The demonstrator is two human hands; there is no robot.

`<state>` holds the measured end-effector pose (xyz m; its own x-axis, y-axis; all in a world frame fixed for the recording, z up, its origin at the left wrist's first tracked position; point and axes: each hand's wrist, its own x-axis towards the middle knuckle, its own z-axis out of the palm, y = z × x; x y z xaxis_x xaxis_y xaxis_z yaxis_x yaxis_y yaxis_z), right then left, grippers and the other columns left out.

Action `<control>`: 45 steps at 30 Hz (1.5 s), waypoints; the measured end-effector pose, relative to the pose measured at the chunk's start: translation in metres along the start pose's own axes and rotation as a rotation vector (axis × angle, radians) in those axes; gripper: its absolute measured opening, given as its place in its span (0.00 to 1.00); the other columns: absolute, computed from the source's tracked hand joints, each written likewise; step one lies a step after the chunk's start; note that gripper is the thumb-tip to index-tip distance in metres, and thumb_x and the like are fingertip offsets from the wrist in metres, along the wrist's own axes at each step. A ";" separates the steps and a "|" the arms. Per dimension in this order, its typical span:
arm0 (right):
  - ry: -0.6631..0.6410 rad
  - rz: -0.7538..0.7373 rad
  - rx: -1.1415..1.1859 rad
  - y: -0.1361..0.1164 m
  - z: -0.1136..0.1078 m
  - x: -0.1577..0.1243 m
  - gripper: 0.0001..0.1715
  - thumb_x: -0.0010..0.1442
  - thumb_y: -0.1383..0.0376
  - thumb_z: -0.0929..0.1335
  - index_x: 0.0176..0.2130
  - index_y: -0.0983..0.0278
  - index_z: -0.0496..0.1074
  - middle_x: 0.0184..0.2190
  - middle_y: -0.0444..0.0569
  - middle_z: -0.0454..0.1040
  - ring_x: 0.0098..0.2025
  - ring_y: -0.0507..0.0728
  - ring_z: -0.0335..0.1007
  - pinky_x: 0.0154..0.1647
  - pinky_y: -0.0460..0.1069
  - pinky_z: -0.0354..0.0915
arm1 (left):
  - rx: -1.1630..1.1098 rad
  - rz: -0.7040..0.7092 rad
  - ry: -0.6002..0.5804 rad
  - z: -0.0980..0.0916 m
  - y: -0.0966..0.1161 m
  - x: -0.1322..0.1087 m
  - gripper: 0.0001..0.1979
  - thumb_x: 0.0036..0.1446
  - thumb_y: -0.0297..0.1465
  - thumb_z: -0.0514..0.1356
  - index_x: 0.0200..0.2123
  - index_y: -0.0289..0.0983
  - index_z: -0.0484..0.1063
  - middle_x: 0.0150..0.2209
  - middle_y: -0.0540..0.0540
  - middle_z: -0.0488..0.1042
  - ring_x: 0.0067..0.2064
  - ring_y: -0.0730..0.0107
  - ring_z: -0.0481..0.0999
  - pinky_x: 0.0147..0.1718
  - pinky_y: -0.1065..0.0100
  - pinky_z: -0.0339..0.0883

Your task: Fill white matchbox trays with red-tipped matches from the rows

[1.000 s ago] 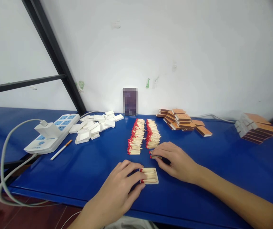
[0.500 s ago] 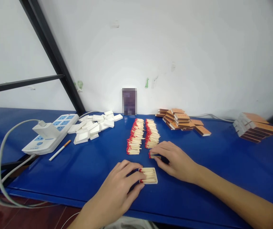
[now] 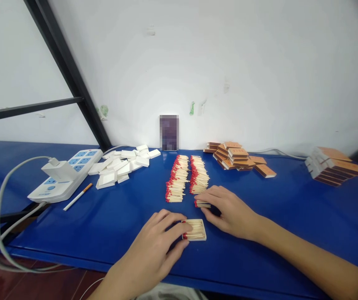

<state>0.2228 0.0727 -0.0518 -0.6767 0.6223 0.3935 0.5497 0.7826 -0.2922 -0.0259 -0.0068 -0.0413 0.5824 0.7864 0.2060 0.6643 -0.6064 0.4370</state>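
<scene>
My left hand (image 3: 160, 239) grips a white matchbox tray (image 3: 204, 238) from its left side, thumb at the near edge and fingers over the far edge and the contents. Matches (image 3: 197, 229) lie side by side in the tray, red heads to the left. My right hand (image 3: 224, 208) is closed around a small bunch of matches (image 3: 202, 204) on the table, between thumb and fingers. Just beyond it are two long rows of loose matches, a left row (image 3: 178, 179) and a right row (image 3: 199, 175), their heads also pointing left.
White trays (image 3: 122, 164) are heaped at the back left. Brown matchbox sleeves (image 3: 238, 155) are piled at the back right, with a stacked block of boxes (image 3: 335, 166) farther right. A power strip (image 3: 68, 183) and a cigarette (image 3: 78, 196) lie on the left of the blue table (image 3: 110, 233).
Both hands have hardly moved. My right thumb and fingers have shifted slightly around the small bunch of matches, and a left finger has moved slightly over the tray.
</scene>
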 end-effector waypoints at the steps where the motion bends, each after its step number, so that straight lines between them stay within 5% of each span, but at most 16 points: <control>1: 0.006 0.000 -0.003 0.000 0.000 0.000 0.16 0.65 0.68 0.65 0.51 0.62 0.72 0.45 0.52 0.79 0.46 0.59 0.74 0.48 0.56 0.68 | 0.000 -0.003 -0.004 -0.001 0.001 0.000 0.15 0.70 0.29 0.54 0.57 0.45 0.67 0.54 0.46 0.71 0.53 0.61 0.69 0.55 0.57 0.66; 6: 0.027 -0.016 -0.013 0.002 0.002 -0.001 0.20 0.64 0.69 0.65 0.55 0.61 0.71 0.46 0.53 0.79 0.47 0.60 0.75 0.48 0.56 0.70 | -0.014 -0.019 -0.010 -0.002 0.002 0.000 0.22 0.70 0.30 0.54 0.64 0.46 0.59 0.56 0.47 0.71 0.54 0.61 0.68 0.54 0.57 0.66; 32: 0.029 -0.035 0.047 0.005 0.005 -0.002 0.20 0.65 0.70 0.65 0.56 0.59 0.70 0.46 0.53 0.78 0.47 0.59 0.75 0.47 0.54 0.71 | 0.019 0.013 0.014 -0.001 0.000 0.001 0.19 0.69 0.29 0.55 0.61 0.45 0.65 0.54 0.46 0.72 0.53 0.61 0.70 0.54 0.58 0.68; 45: 0.091 0.037 -0.095 -0.001 -0.001 -0.001 0.14 0.61 0.66 0.67 0.48 0.62 0.74 0.39 0.51 0.78 0.39 0.59 0.71 0.42 0.54 0.62 | 0.024 0.018 0.015 -0.001 0.001 0.001 0.17 0.69 0.28 0.55 0.59 0.44 0.67 0.53 0.45 0.72 0.52 0.61 0.70 0.54 0.58 0.68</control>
<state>0.2231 0.0711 -0.0508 -0.6099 0.6432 0.4630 0.6205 0.7510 -0.2259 -0.0251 -0.0063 -0.0402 0.5869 0.7772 0.2268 0.6650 -0.6226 0.4125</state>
